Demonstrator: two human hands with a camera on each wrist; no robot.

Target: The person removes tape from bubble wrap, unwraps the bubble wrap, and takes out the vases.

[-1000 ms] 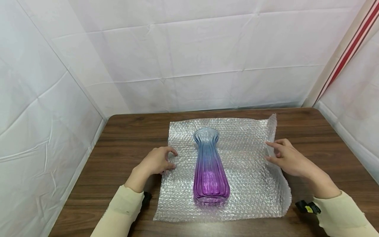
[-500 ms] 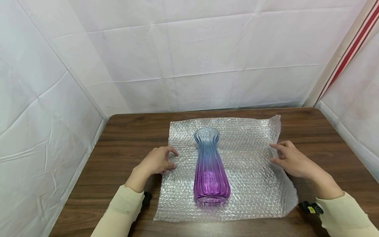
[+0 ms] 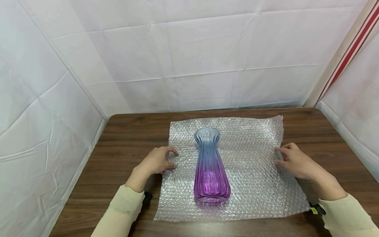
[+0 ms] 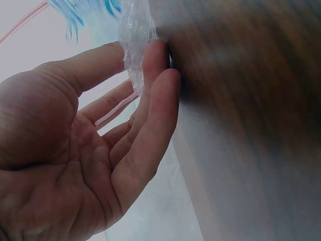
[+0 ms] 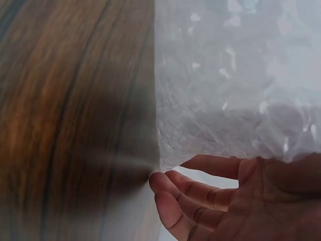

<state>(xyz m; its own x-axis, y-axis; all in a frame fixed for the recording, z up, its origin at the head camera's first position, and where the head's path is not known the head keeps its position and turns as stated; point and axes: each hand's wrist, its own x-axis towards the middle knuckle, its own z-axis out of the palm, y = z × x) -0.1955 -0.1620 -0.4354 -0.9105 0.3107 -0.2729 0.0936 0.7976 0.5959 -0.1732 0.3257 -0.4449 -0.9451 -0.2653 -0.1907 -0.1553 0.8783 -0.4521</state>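
A ribbed glass vase (image 3: 211,174), blue at the mouth and purple at the base, lies on its side with its mouth toward the back. Beneath it a sheet of bubble wrap (image 3: 251,194) is spread on the table. My left hand (image 3: 154,161) holds the sheet's left edge; in the left wrist view the bubble wrap (image 4: 133,47) passes between thumb and fingers. At the opposite edge my right hand (image 3: 297,162) pinches the sheet. The right wrist view has the bubble wrap (image 5: 225,75) covering part of the thumb. Neither hand touches the vase.
The dark wood table (image 3: 124,135) extends on both sides of the sheet. White sheeting (image 3: 204,59) hangs behind it and at both sides. A red-striped strip (image 3: 346,62) runs down the back right corner. Dark wrist devices (image 3: 317,209) sit at the cuffs.
My right hand has moved right and slightly toward me, drawing the sheet's right edge outward; the curled right side now lies flatter. Left hand and vase have stayed in place.
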